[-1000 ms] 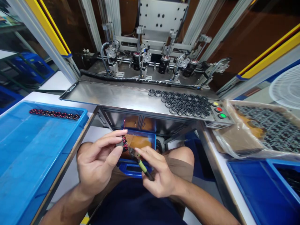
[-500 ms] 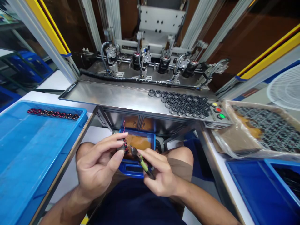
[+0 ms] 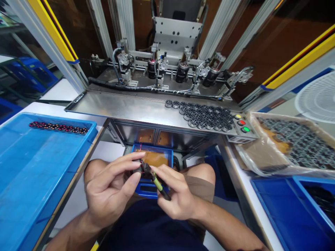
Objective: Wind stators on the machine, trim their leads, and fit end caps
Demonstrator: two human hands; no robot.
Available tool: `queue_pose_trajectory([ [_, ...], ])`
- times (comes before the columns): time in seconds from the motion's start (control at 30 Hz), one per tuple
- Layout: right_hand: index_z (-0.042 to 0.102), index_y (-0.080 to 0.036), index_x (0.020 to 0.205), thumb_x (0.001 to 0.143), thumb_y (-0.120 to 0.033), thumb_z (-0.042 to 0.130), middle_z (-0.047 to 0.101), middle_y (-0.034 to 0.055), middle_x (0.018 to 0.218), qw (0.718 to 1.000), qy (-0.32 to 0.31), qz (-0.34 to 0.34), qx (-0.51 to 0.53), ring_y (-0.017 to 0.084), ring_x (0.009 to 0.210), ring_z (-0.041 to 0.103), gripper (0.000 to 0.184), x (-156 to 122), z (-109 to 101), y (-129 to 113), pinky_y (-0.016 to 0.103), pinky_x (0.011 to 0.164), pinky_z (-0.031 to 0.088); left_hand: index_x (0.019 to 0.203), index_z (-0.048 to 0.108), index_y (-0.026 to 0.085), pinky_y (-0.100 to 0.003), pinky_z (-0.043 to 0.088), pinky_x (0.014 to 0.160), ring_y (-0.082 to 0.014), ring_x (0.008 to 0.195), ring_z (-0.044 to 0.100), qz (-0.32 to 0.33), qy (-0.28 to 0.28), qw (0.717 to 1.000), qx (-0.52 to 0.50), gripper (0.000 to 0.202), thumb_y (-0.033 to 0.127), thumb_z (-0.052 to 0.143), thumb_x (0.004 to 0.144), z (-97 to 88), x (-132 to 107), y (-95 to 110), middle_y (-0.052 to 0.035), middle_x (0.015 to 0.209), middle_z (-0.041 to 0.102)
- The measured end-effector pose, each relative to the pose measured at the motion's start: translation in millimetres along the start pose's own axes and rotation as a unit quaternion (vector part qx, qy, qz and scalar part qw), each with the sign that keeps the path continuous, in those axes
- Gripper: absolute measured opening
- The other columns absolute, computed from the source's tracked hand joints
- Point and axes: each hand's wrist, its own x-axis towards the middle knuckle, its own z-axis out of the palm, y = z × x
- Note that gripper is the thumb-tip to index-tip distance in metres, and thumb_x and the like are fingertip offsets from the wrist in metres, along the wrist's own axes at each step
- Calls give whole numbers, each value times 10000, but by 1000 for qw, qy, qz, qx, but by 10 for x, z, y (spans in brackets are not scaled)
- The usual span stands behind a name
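Note:
Between the thumb and fingers of my left hand point(image 3: 111, 186) is a small dark motor stator point(image 3: 136, 167) with red copper windings. A thin red wire point(image 3: 140, 142) sticks up from it. My right hand point(image 3: 178, 190) is closed around wire cutters point(image 3: 158, 183) with green and black handles. The cutters' jaws are at the stator's wound face; whether they are closed on a wire is too small to tell. Both hands are above my lap, over a blue bin point(image 3: 170, 153) with brown material in it.
Many black stator cores point(image 3: 206, 115) lie on the metal ledge point(image 3: 117, 106) beside a button box point(image 3: 242, 124). Behind stands a winding machine point(image 3: 180, 71). A blue tray point(image 3: 23, 167) with a row of wound stators point(image 3: 57, 127) is at left. A plastic-lined carton point(image 3: 251, 153) of cores sits right.
The cutters' jaws have moved slightly left, up against the stator's face. My left hand has turned the stator a little, and the loose red wire has shifted slightly.

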Motion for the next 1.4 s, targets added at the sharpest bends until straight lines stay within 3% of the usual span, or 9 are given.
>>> queue_pose_trajectory([
  [0.13, 498, -166, 1385, 697, -53, 526, 573, 38, 791, 1000, -2, 24, -6, 154, 662, 523, 698, -12, -40, 6, 280, 587, 472, 1028, 709, 231, -392, 569, 928, -239, 1091, 672, 6, -18, 1000, 7, 289, 55, 657, 805, -12, 26, -28, -52, 1194, 708],
  [0.23, 510, -194, 1370, 693, -40, 541, 607, 47, 850, 997, 4, 79, -15, 174, 738, 568, 695, -24, -100, 19, 303, 663, 501, 1043, 694, 229, -418, 552, 955, -267, 1158, 633, 64, -19, 997, 43, 325, 46, 680, 774, -31, 70, -67, -66, 1295, 649],
  [0.33, 513, -207, 1366, 690, -19, 534, 639, 74, 981, 992, 4, 121, -18, 194, 850, 606, 702, -38, -170, 7, 330, 766, 524, 1195, 627, 268, -401, 586, 903, -270, 1141, 635, 130, -11, 990, 59, 538, 35, 722, 719, -77, 108, -129, -59, 1394, 556],
  [0.47, 532, -195, 1346, 691, -28, 543, 649, 67, 924, 991, -21, 133, -18, 184, 790, 604, 677, -57, -259, -84, 308, 705, 529, 1350, 526, 303, -386, 620, 839, -254, 1069, 655, 170, -16, 980, 105, 774, 94, 796, 656, -164, 134, -216, -76, 1349, 567],
  [0.7, 516, -245, 1347, 654, 26, 506, 626, 29, 856, 988, -59, 140, 1, 161, 718, 607, 743, -95, -359, -341, 301, 679, 542, 1275, 615, 269, -363, 582, 920, -229, 1043, 664, 245, -44, 942, 226, 678, 79, 802, 652, -216, 131, -224, -74, 1238, 653],
  [0.8, 485, -266, 1377, 626, 49, 475, 622, 31, 882, 988, -74, 134, 31, 156, 715, 617, 814, -88, -383, -439, 295, 673, 553, 1262, 623, 265, -350, 595, 890, -226, 1031, 676, 246, -46, 944, 216, 660, 55, 791, 659, -226, 115, -223, -74, 1231, 660],
  [1.07, 425, -260, 1418, 632, 27, 478, 649, 82, 1022, 983, -98, 115, 107, 214, 926, 669, 838, -40, -384, -521, 351, 807, 574, 1331, 507, 330, -483, 595, 913, -265, 1035, 699, 183, -66, 974, 113, 754, 11, 729, 685, -258, 58, -295, -30, 1151, 716],
  [1.2, 454, -238, 1395, 625, 16, 484, 658, 83, 1010, 983, -100, 115, 99, 210, 913, 670, 811, -13, -360, -510, 331, 800, 565, 1307, 553, 286, -413, 591, 928, -251, 1056, 691, 214, -78, 961, 160, 708, -11, 726, 688, -265, 71, -200, -43, 1182, 704],
  [1.4, 475, -186, 1371, 633, -27, 500, 653, 86, 1010, 976, -126, 148, 95, 199, 911, 658, 755, -4, -350, -513, 318, 809, 549, 1088, 657, 127, -295, 560, 970, -180, 1049, 673, 276, -83, 927, 239, 423, -46, 713, 706, -246, 147, -23, -78, 1143, 675],
])
